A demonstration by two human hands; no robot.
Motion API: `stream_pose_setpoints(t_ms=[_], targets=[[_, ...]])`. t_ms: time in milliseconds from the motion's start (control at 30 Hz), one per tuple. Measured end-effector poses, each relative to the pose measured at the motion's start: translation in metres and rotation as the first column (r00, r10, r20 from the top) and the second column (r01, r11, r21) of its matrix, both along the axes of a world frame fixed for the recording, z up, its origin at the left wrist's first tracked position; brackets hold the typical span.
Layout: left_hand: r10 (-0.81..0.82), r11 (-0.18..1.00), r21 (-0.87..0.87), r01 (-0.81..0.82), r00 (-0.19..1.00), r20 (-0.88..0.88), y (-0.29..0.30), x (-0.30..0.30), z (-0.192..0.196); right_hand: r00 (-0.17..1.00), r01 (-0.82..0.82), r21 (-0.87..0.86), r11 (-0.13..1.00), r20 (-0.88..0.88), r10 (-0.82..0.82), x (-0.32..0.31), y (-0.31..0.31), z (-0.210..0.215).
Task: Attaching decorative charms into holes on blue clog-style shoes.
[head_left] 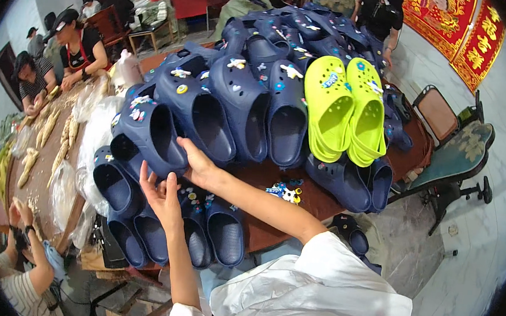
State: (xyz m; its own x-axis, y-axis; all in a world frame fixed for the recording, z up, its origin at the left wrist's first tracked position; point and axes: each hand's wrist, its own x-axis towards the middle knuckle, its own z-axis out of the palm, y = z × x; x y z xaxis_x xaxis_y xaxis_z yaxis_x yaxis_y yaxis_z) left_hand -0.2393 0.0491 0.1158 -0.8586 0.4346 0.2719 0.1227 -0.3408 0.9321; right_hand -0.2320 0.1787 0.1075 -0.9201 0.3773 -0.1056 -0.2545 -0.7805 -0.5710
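Observation:
A big heap of navy blue foam clogs (243, 100) with small coloured charms covers a brown table (321, 205). My right hand (199, 164) grips the rim of one navy clog (147, 133) at the left front of the heap. Just below it, my left hand (162, 195) hovers with its fingers spread, holding nothing, above a row of navy clogs (216, 230) at the table's front edge. A lime-green pair of clogs (344, 109) lies on the heap's right side. Loose charms (284, 191) lie on the bare wood beside my right forearm.
On the left, several people (76, 43) work at a long table (42, 163) with pale yellowish pieces and clear plastic bags. A cushioned chair (454, 157) stands right of the table. A person in black (379, 12) stands behind the heap. More clogs (352, 233) lie on the floor.

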Motion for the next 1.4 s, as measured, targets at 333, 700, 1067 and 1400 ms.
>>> stream_pose_setpoints(t_ms=[333, 700, 1067, 1400], targets=[[0.083, 0.996, 0.028, -0.079, 0.982, -0.172, 0.013, -0.016, -0.024, 0.967, 0.021, 0.339, 0.94, 0.233, -0.106, 0.04, -0.043, -0.005], [0.171, 0.966, -0.148, -0.213, 0.953, -0.252, 0.013, -0.01, -0.019, 0.974, -0.014, 0.752, 0.659, 0.16, -0.162, 0.141, -0.037, -0.014], [0.274, 0.916, -0.217, -0.337, 0.922, -0.275, -0.078, 0.029, -0.052, 0.815, -0.165, 0.902, 0.398, 0.352, -0.46, 0.238, -0.064, -0.095], [-0.12, 0.768, -0.629, -0.12, 0.938, -0.325, -0.105, 0.096, -0.102, 0.731, -0.286, 0.92, 0.267, 0.389, -0.56, 0.205, -0.084, -0.11]])
